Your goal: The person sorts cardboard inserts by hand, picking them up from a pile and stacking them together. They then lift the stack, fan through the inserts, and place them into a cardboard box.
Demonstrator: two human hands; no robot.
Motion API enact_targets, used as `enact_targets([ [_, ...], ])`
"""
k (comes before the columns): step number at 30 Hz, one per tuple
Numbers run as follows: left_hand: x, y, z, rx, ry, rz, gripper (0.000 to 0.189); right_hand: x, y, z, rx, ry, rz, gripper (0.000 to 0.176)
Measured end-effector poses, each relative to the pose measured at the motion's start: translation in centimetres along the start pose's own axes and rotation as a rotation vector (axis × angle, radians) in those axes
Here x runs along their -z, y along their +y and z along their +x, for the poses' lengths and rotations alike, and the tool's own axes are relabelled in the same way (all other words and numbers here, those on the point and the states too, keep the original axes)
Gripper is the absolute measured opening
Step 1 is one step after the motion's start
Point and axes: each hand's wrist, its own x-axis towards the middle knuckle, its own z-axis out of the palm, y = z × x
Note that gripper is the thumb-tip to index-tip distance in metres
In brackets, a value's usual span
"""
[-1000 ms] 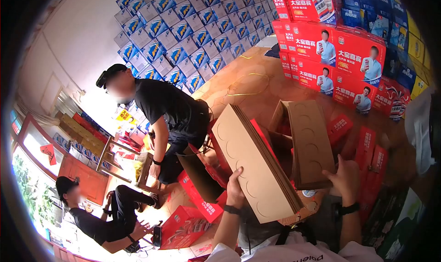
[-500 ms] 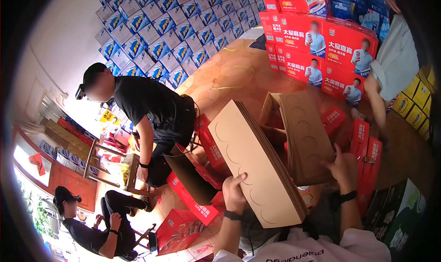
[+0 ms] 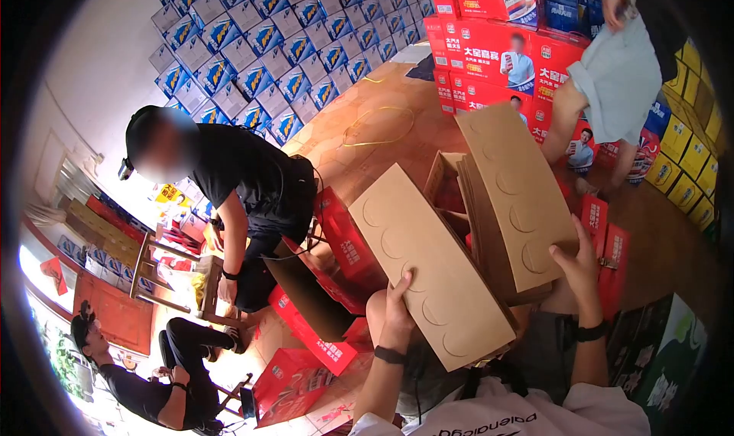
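Observation:
My left hand (image 3: 397,306) is closed on the lower left edge of a stack of brown cardboard strips (image 3: 432,271), thumb on the top face. Arc-shaped cuts run along that face. On the right, my right hand (image 3: 577,264) grips the lower right edge of a single cardboard piece (image 3: 520,195) with similar cuts. This piece stands tilted over more cardboard sheets (image 3: 478,222). Behind them is an open brown carton (image 3: 443,177), its inside partly hidden.
Red boxes (image 3: 489,53) are stacked at the back right, beside a walking person (image 3: 619,76). A person in black bends at the left (image 3: 245,168); another sits at lower left (image 3: 145,386). Open red cartons (image 3: 290,382) lie left of my hands. A dark green box (image 3: 650,359) stands at lower right.
The right cardboard piece has come apart from the sheets behind it and tilted toward me. The left stack has shifted slightly. The person at the right has moved left.

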Motion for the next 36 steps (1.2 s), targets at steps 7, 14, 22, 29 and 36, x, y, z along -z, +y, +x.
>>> enact_targets([
  [7, -1.2, 0.3, -1.2, -0.095, -0.009, 0.266, 0.070, -2.9, -10.8, -4.1, 0.317, -0.209, -0.322, 0.086],
  [14, -0.3, 0.1, -1.1, -0.173, 0.073, 0.378, 0.073, -6.2, -13.5, -7.4, 0.229, -0.479, -0.386, 0.086],
  [22, 1.5, 0.3, -0.8, -0.217, 0.126, 0.329, 0.061, -5.0, -8.2, -4.3, 0.364, -0.475, -0.021, 0.072],
  [29, 1.7, 0.1, -0.3, -0.205, 0.193, 0.251, 0.062, -5.2, 3.6, -0.2, -0.205, -0.318, -0.346, 0.094],
  [36, 1.4, 0.2, -0.1, -0.150, 0.253, 0.305, 0.064, -5.1, 3.2, -0.4, -0.168, -0.275, -0.197, 0.100],
])
